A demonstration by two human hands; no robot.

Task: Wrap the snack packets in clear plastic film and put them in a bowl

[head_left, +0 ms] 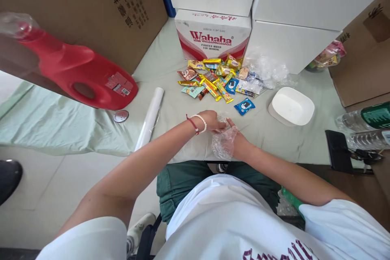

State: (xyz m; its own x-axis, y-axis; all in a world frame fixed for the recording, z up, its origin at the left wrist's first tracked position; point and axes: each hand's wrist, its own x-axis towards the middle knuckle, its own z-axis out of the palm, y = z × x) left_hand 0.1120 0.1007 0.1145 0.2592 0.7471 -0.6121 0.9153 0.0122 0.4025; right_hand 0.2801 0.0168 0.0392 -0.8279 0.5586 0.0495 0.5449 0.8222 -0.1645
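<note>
My two hands meet at the near edge of a pale green cloth [170, 109] on the floor. A clear thin plastic bag [224, 146] is gripped by my right hand [236, 140], crumpled over the palm and wrist. My left hand [211, 122], with a red cord and white bead bracelet at the wrist, has its fingers closed on the top of the same bag. Just beyond the hands lies a blue snack packet [244, 106]. Farther back sits a pile of wrapped snacks [216, 77].
A white bowl [292, 107] rests to the right, crumpled clear plastic [268, 71] behind it. A white roll [150, 117] and a small lid [121, 116] lie left, below a red jug [76, 69]. A Wahaha carton [211, 34], white boxes and cardboard stand behind. Water bottles [365, 126] lie far right.
</note>
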